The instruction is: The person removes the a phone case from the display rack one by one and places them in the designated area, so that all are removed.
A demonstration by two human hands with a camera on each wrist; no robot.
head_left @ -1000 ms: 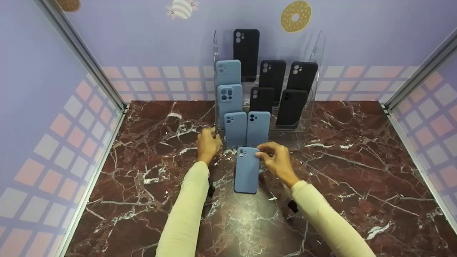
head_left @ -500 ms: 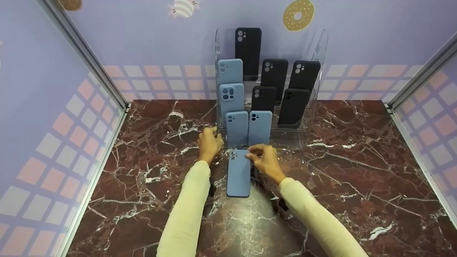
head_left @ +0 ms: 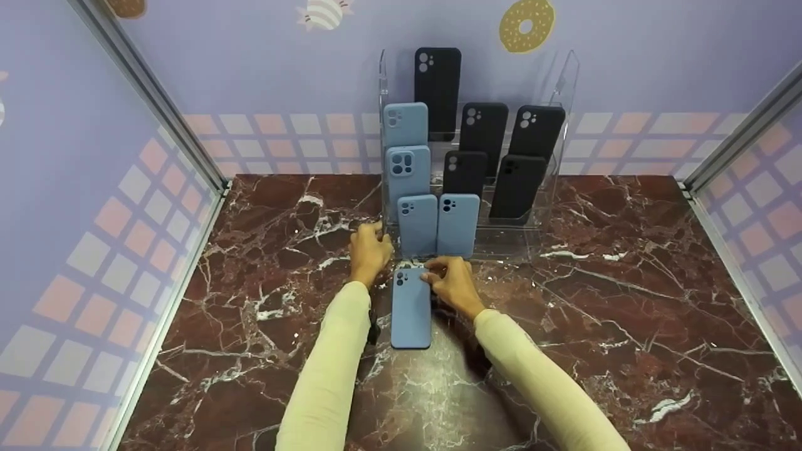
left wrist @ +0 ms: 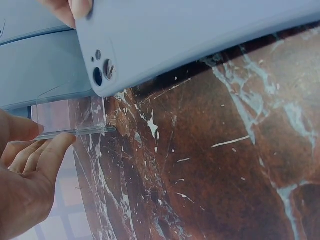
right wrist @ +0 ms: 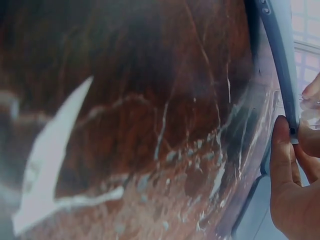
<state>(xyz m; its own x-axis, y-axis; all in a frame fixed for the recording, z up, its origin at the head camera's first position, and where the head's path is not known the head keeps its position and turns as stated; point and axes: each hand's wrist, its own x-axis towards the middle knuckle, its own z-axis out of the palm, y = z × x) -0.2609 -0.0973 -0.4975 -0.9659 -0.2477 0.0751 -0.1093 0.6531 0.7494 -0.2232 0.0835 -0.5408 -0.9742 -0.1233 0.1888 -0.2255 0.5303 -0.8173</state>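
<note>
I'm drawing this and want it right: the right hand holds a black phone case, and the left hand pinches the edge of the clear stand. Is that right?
Not quite: the phone case in the right hand is blue, not black, as the head view shows. The left hand does pinch the edge of the clear stand.

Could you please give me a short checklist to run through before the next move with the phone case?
1. Right hand pinches the held blue case near its top corner: ok.
2. Left hand grips an edge of the clear stand: ok.
3. Held case's camera holes face the person: ok.
4. Held case sits in the stand: not ok, it is in front.
5. Its lower edge is off the table: cannot tell.
</note>
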